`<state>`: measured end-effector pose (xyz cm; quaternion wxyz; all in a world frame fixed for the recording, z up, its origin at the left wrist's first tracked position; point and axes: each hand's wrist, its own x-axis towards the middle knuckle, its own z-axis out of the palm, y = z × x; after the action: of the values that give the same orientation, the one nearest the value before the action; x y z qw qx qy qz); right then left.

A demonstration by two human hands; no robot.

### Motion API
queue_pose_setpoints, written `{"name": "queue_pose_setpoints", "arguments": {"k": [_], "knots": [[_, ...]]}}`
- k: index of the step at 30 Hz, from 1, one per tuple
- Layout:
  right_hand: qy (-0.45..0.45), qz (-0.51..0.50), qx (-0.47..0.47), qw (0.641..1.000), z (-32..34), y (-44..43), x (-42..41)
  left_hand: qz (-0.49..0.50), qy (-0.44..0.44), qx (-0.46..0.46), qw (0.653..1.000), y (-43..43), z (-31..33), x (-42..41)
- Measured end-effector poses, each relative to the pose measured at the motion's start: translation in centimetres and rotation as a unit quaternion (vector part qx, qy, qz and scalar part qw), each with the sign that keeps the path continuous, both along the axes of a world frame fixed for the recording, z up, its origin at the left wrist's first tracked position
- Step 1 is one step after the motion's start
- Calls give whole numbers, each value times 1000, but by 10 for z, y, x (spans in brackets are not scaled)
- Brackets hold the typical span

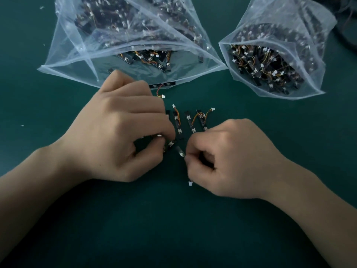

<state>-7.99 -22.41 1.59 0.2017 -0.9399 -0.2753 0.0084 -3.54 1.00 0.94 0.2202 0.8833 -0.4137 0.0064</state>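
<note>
Two hands meet just below the big clear bag (63,55): the left hand (123,130) pinches a thin black circuit strip (171,145), the right hand (231,159) pinches a blurred small part (180,153) beside it, and the strip looks light, stiff and fragile, best held by its edges.

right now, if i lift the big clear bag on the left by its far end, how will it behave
The big clear bag would probably sag and fold; its thin film already lies creased. Its mouth gapes open, so the small black boards near the rim could slide out. Packed this full, it likely feels hefty.
</note>
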Motion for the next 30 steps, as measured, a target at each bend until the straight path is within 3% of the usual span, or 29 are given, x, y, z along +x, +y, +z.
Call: {"name": "queue_pose_setpoints", "arguments": {"k": [7,12,18,30], "knots": [[-29,-46,-20,998,-5,0,-5,-29,-60,30,997,12,-3,-14],[-65,-26,-25,997,-10,-8,-10,-28,-74,14,997,8,0,-21],[-58,1,54,997,-5,-8,-12,-16,-60,20,998,13,-6,-23],[-75,27,19,997,-16,-10,-17,-76,-96,-18,992,20,-4,-12]]}}
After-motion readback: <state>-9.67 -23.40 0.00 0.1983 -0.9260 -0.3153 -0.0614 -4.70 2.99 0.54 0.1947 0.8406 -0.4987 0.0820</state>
